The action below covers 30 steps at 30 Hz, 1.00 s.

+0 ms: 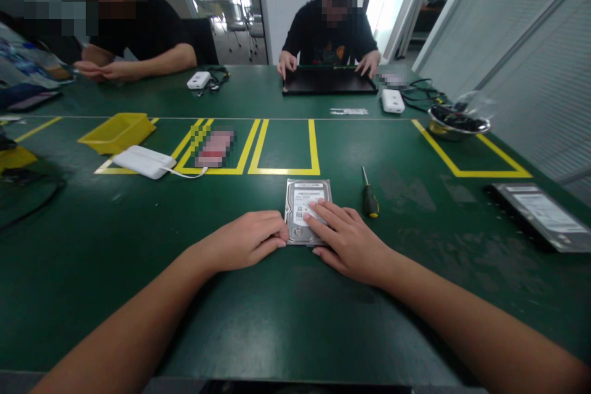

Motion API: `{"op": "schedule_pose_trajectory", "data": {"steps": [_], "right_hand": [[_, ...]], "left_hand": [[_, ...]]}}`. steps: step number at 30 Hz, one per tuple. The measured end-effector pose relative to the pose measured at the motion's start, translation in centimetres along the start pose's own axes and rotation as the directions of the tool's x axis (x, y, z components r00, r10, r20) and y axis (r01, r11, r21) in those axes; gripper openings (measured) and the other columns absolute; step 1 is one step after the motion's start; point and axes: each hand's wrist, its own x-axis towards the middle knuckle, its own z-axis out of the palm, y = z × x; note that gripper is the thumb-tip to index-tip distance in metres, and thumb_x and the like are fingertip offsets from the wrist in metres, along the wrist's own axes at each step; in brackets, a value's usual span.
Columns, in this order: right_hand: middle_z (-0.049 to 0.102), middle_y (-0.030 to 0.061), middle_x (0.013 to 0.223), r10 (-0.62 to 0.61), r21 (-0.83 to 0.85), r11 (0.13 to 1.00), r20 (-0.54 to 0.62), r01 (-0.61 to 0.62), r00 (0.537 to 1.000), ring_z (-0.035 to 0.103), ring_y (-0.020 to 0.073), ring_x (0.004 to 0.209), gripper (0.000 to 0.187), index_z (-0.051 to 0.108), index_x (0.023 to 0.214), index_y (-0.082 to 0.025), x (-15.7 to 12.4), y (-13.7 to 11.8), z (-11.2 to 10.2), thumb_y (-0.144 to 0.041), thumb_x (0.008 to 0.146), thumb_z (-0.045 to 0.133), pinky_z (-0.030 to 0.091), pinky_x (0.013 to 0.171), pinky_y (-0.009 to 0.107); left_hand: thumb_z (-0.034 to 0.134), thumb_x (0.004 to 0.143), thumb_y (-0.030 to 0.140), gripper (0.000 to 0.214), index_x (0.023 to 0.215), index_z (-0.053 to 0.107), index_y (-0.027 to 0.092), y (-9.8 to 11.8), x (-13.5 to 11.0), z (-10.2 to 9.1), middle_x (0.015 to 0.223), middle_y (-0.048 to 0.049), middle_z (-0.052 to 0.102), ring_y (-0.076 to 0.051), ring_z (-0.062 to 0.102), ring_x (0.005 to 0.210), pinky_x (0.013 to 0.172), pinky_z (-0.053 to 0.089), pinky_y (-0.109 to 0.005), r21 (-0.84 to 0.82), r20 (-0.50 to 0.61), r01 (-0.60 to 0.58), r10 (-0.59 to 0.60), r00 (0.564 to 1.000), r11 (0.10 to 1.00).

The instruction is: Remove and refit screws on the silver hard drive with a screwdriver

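Note:
A silver hard drive (305,200) with a white label lies flat on the green table (138,246), just in front of me. My left hand (247,240) rests beside its left edge, fingers loosely curled and touching the drive's near corner. My right hand (346,240) lies on top of the drive's near right part, fingers stretched flat over the label. A screwdriver (369,194) with a black and yellow handle lies just right of the drive, untouched.
Yellow tape boxes (284,170) mark the table. A yellow tray (117,131) and a white device (143,162) sit at left, a metal bowl (457,121) and another drive (540,215) at right. Two people sit across, one with hands on a black laptop (329,81).

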Motion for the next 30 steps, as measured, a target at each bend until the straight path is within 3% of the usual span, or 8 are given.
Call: {"op": "schedule_pose_trajectory", "data": {"steps": [14,30], "right_hand": [[0.035,0.0144,0.159,-0.001,-0.012,1.000,0.009,0.001,1.000,0.032,0.0317,0.146,0.054,0.043,0.148,-0.016,-0.05,0.03,0.01,-0.036,0.098,0.047,0.041,0.104,0.051],[0.035,0.0154,0.159,0.002,-0.010,1.000,0.012,-0.002,1.000,0.032,0.0326,0.146,0.054,0.043,0.148,-0.015,-0.11,-0.01,0.05,-0.035,0.099,0.046,0.041,0.104,0.052]], "left_hand": [[0.054,0.094,0.022,0.010,0.101,0.061,0.019,-0.43,-0.03,0.04,0.097,-0.0034,0.062,-0.017,0.058,0.089,0.081,0.043,-0.029,0.004,-0.008,-0.036,0.036,0.999,0.999],[0.053,0.092,0.020,0.007,0.092,0.059,0.017,-0.26,0.19,0.22,0.088,-0.0023,0.061,-0.016,0.056,0.082,0.076,0.042,-0.029,-0.019,-0.049,-0.052,0.051,0.997,0.998]]}}
